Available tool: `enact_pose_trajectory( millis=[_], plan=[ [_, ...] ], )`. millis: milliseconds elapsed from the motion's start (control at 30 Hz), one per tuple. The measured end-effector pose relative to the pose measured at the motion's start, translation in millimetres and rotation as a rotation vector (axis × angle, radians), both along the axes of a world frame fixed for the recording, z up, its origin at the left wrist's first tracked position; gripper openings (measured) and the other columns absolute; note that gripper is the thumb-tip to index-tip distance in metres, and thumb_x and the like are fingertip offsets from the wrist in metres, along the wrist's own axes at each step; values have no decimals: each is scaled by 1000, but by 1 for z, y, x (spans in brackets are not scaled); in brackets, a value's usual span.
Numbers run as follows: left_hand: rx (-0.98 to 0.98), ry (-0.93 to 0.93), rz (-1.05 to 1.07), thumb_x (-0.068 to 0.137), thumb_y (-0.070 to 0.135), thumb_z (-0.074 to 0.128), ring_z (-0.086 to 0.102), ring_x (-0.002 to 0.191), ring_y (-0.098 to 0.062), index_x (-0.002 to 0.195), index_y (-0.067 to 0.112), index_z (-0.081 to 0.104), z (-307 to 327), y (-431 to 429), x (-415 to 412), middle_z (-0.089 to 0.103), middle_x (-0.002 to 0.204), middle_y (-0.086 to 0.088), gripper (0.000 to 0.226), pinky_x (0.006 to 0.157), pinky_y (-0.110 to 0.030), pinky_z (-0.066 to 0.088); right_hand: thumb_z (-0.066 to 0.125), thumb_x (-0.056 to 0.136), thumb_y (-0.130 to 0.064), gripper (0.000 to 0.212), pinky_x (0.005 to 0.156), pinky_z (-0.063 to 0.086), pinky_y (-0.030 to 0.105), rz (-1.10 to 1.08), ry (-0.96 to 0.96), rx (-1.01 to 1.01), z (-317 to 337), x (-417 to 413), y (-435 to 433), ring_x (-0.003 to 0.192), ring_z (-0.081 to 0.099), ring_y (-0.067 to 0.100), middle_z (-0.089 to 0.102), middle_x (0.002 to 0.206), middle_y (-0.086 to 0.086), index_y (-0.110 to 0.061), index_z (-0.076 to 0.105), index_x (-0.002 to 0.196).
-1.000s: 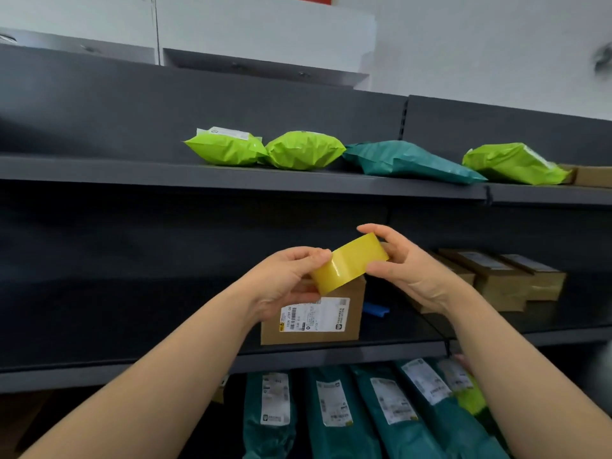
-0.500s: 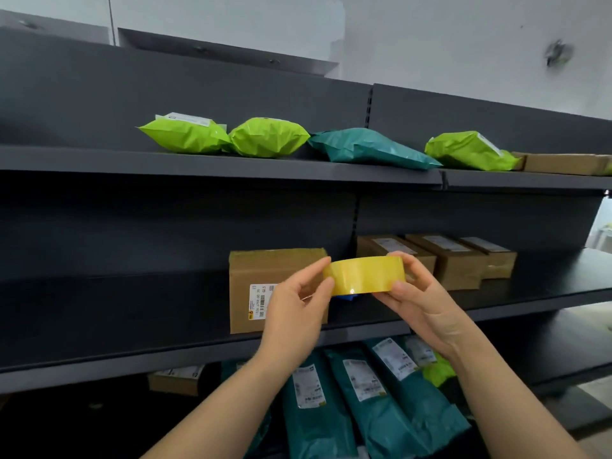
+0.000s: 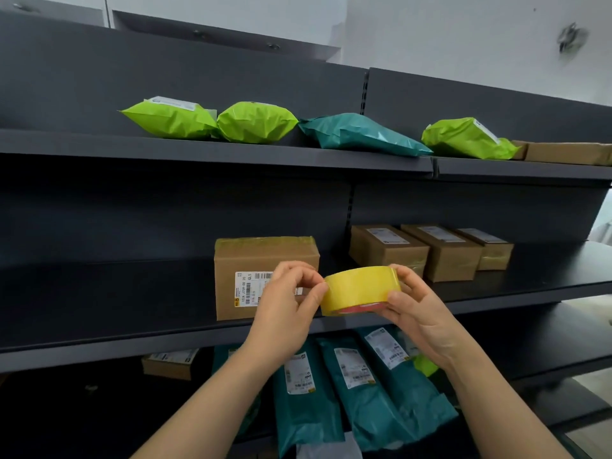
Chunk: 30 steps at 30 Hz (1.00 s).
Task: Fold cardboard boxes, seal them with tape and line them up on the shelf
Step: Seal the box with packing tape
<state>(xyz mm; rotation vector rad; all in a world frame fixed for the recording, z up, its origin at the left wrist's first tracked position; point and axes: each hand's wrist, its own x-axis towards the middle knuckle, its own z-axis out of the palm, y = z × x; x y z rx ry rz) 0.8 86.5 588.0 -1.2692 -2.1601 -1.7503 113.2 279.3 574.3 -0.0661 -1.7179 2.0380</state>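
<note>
The yellow tape roll [image 3: 361, 288] has turned level since a second ago and is now held just before the right edge of the taped cardboard box [image 3: 245, 260]. The right hand [image 3: 417, 313] grips it, while the left hand's [image 3: 291, 303] fingers [image 3: 318, 286] pinch at its rim, probably hunting for the tape end. Behind, the box stands sealed on the middle shelf [image 3: 132, 342], label forward.

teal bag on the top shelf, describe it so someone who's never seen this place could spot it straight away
Start with the dark metal shelving unit and go to its top shelf, where a row of soft plastic parcels lies. The teal bag is third from the left. It is the only teal one up there, flanked on both sides by lime-green bags.
</note>
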Motion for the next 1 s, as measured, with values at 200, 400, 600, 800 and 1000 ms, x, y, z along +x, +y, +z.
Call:
enact_pose_trajectory(
  millis=[200, 400, 600, 800, 1000],
  plan=[
    [-79, -78, -70, 97, 22, 57, 60, 78, 1, 86, 20, 62, 4, 4, 2, 65, 88, 7, 13, 69, -14, 48, 95, 41, -47, 85, 70, 57, 31, -1, -10, -60, 1, 0, 3, 81, 66, 18, 69, 94, 6, -11, 57, 108],
    [-197, -391, -235, 99, 15, 55, 63, 88, -18, 84, 10, 60, 5, 5, 0, 63, 86, -5, 16, 85, -41, 59, 93, 36, -55, 83, 61, 54, 27, -23, -95, 75, 12, 4, 15, 73, 66, 16, 69, 85, 4, -12, 59, 98],
    [-195, -753, -366, 99, 10, 52, 62, 103, -33, 87, 8, 57, 16, 5, -10, 62, 100, -17, 13, 97, -48, 52, 91, 37, -57, 84, 61, 53, 26, 8, -113, 191, 25, 3, 18, 72, 66, 14, 69, 83, 0, -12, 57, 99],
    [-96, -794, -422, 91, 2, 62, 62, 72, -17, 88, 5, 55, 11, 4, -13, 61, 85, -12, 8, 76, -37, 60, 92, 36, -58, 84, 65, 53, 26, 7, -94, 206, 28, -4, 15, 75, 67, 14, 70, 84, -1, -14, 58, 99],
    [-197, -739, -377, 86, -4, 66, 63, 82, -24, 104, 1, 58, 11, -9, -27, 62, 88, -16, 20, 73, -31, 60, 85, 47, -48, 69, 66, 51, 27, -54, -187, 318, 21, -6, 20, 78, 66, 15, 68, 90, 4, -14, 57, 100]
  ],
)
